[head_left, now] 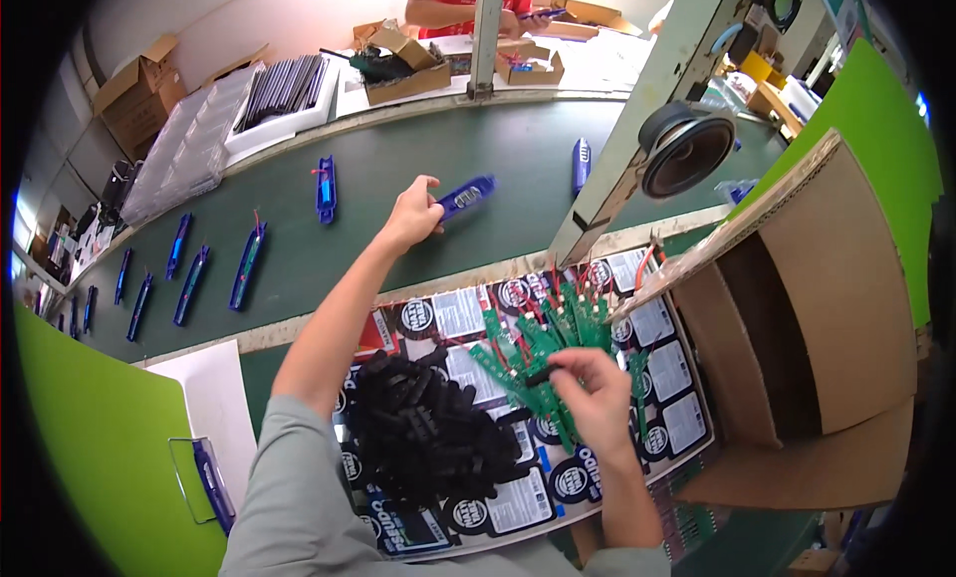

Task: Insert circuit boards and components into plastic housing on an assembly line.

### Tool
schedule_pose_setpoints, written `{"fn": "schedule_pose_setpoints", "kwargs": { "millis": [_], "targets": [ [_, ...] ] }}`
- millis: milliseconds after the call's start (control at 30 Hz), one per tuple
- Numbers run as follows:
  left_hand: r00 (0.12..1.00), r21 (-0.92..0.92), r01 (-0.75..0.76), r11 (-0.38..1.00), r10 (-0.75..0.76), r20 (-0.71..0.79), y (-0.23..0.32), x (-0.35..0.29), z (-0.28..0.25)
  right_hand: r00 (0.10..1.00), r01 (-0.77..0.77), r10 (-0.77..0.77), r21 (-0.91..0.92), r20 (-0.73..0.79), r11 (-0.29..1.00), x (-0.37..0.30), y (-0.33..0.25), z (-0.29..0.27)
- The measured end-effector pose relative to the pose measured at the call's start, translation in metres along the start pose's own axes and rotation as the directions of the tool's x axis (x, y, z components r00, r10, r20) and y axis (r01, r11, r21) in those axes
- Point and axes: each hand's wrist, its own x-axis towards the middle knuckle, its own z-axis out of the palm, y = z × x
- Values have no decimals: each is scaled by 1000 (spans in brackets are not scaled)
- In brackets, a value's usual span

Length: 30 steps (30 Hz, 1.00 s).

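Note:
My left hand (416,216) reaches over the green belt, its fingers closed on the near end of a long blue plastic casing (466,198) with an oval window. In a pinch between thumb and fingers, my right hand (596,393) has a small black strip-like part (543,375). Beneath and beyond that hand lies a pile of green circuit boards (538,343) with red wires. To its left is a heap of black parts (428,433) like the pinched one. Both piles rest on a printed sheet (518,502) with labels.
Several blue casings (249,265) lie along the belt (383,179) on the left; another blue casing (582,166) is near the post. A round speaker (687,151) hangs on the slanted post (627,129). An open cardboard box (836,298) stands right. Across the belt, a person in red (468,0) works.

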Motion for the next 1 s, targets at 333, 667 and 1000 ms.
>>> {"fn": "schedule_pose_setpoints", "kwargs": {
  "millis": [333, 667, 1000],
  "targets": [
    [967, -433, -65, 899, 163, 194, 49, -194, -19, 942, 312, -332, -236, -49, 920, 34, -32, 52],
    [978, -302, -160, 940, 192, 77, 54, -235, -1, 795, 461, -606, -617, -34, 638, 34, -52, 93],
    [976, -103, -215, 971, 210, -62, 55, -238, -1, 858, 281, -487, -645, -162, 711, 23, -48, 91]
  ]
}}
